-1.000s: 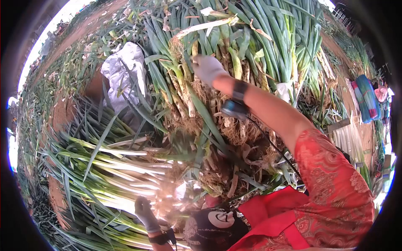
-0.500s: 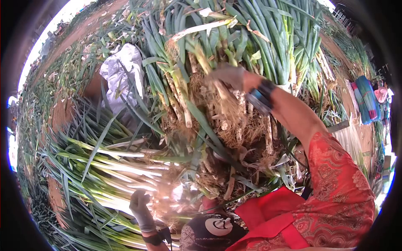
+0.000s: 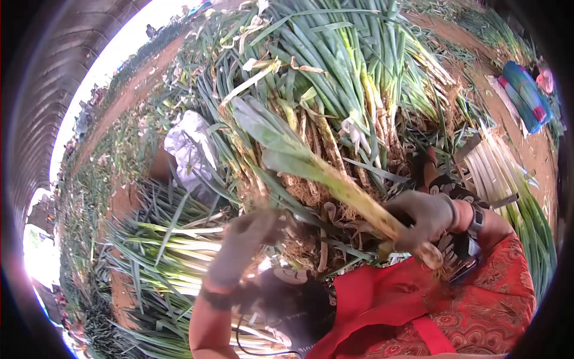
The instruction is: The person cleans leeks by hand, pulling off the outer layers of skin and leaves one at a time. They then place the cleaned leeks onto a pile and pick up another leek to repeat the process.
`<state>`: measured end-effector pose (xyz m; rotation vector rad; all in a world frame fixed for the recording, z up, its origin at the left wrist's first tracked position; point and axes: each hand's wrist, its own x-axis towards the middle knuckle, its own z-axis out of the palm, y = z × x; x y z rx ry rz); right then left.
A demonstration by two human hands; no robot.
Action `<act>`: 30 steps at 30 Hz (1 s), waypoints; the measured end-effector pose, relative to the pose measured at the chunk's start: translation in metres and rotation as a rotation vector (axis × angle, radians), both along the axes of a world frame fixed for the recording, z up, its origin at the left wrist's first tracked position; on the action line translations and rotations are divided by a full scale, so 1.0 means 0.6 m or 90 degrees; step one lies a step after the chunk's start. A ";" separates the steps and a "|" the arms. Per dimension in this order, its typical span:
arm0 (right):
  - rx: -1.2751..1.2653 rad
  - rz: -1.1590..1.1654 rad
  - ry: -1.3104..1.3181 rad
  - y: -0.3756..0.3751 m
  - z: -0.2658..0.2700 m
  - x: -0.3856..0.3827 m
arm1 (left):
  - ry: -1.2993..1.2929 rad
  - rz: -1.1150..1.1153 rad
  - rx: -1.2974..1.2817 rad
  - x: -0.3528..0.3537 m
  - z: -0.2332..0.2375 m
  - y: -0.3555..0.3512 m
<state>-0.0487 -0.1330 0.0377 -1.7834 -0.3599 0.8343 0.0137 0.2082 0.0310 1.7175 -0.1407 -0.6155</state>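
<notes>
My right hand (image 3: pixel 422 218), in a greyish glove, is closed around the lower stalk of a green onion (image 3: pixel 353 194). The onion slants up to the left with its wide leaves, and its root end pokes out below my fist near the red apron. My left hand (image 3: pixel 242 242), also gloved, is raised at the left over the leaves and roots; motion smears its fingers. In front of me lies a heap of unpeeled green onions (image 3: pixel 335 54) with dry, rooty lower ends. Below and left of my left hand are green onions with clean white stalks (image 3: pixel 188 245).
A white sack (image 3: pixel 190 146) lies left of the heap. More white-stalked onions (image 3: pixel 496 167) are stacked at the right. A blue bundle (image 3: pixel 526 96) sits farther right on the dirt ground. Leaf scraps (image 3: pixel 134 119) cover the ground at the left.
My right hand has drawn back from the heap toward my body, now with a green onion in it. The left hand has risen from beside the white stalks. The view has shifted.
</notes>
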 end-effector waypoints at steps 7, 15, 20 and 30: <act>-0.248 0.095 -0.310 -0.044 0.022 -0.146 | -0.280 0.167 -0.186 -0.107 0.004 -0.197; -0.052 -0.348 -0.350 -0.066 -0.037 -0.167 | -0.298 0.257 -0.357 -0.129 0.049 -0.284; -0.008 -0.500 -0.498 -0.019 -0.087 -0.160 | -0.357 0.290 -0.250 -0.115 0.057 -0.309; 0.122 -0.634 -0.488 -0.057 -0.090 -0.160 | -0.297 -0.121 -0.083 -0.202 -0.126 -0.316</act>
